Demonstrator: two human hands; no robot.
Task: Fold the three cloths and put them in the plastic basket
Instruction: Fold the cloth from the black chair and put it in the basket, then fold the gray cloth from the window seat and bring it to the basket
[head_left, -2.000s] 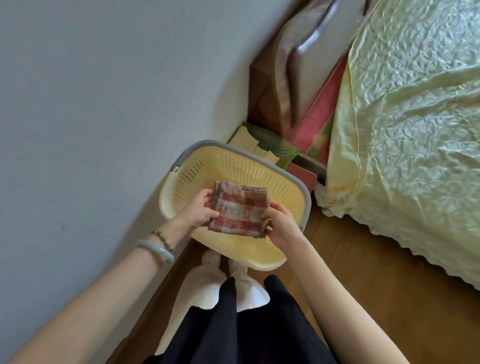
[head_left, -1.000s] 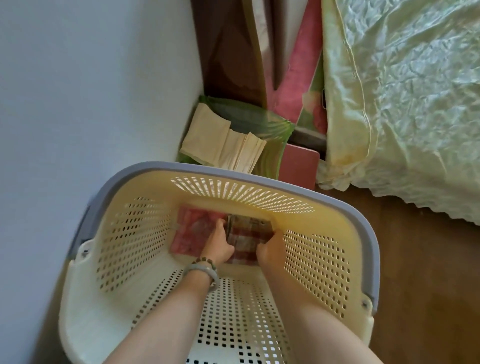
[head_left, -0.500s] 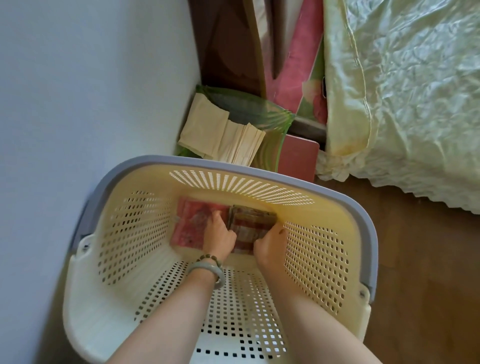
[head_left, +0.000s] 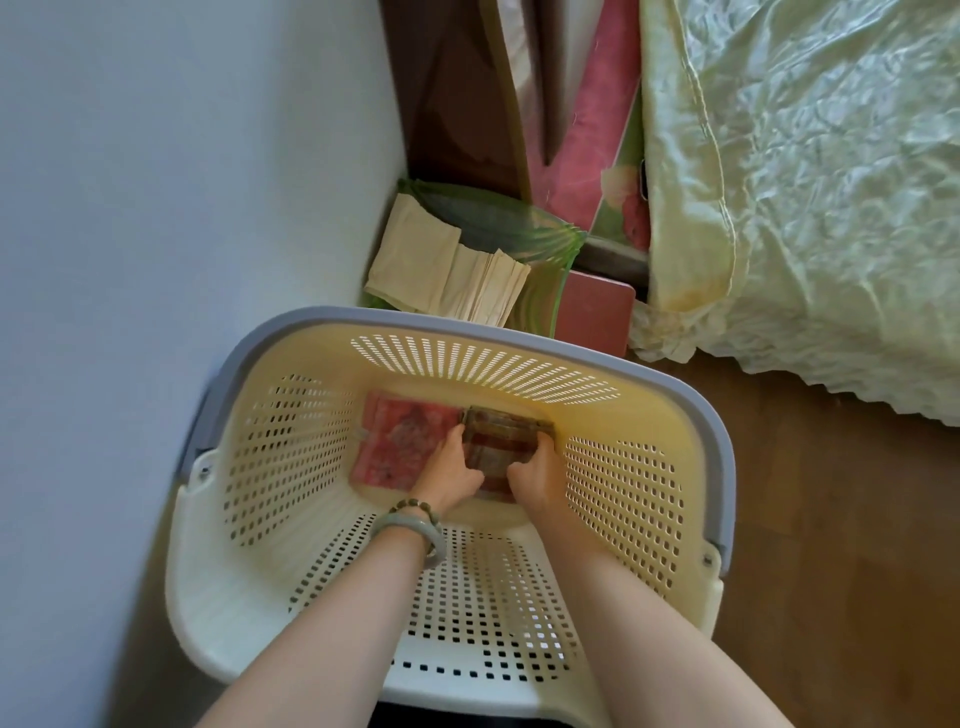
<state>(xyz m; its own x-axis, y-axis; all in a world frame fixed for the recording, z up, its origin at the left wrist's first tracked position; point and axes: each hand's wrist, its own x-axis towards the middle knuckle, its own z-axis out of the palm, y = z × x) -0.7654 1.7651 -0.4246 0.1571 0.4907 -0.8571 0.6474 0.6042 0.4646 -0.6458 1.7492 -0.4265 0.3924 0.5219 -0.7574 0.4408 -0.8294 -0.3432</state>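
**Q:** While both hands are down in the basket (head_left: 691, 415), what does each one hold?
**A:** The left hand (head_left: 452, 467) grips the left edge of the folded plaid cloth (head_left: 501, 436). The right hand (head_left: 535, 473) grips its right edge. The fingers of both hands curl round the cloth, and neither has let go.

**Q:** Why a two-sided hold?
**A:** Judgement: holding opposite edges keeps the folded layers stacked while the cloth is set down. A one-handed hold would likely let them slip open.

**Q:** Where is the cloth?
**A:** It is at the bottom of the basket, near the far wall. The pink cloth (head_left: 400, 441) lies flat just to its left, touching or nearly so. Placing them side by side appears meant to leave each fold undisturbed. A third cloth cannot be made out. Something reddish shows under the plaid cloth's near edge, but what it is cannot be told.

**Q:** What differs from earlier?
**A:** Two seconds ago the plaid cloth was held above the basket in the same two-sided grip, and the basket was seen from higher up. One second ago both hands were already inside. Since half a second ago, little has changed. Release is not yet done.
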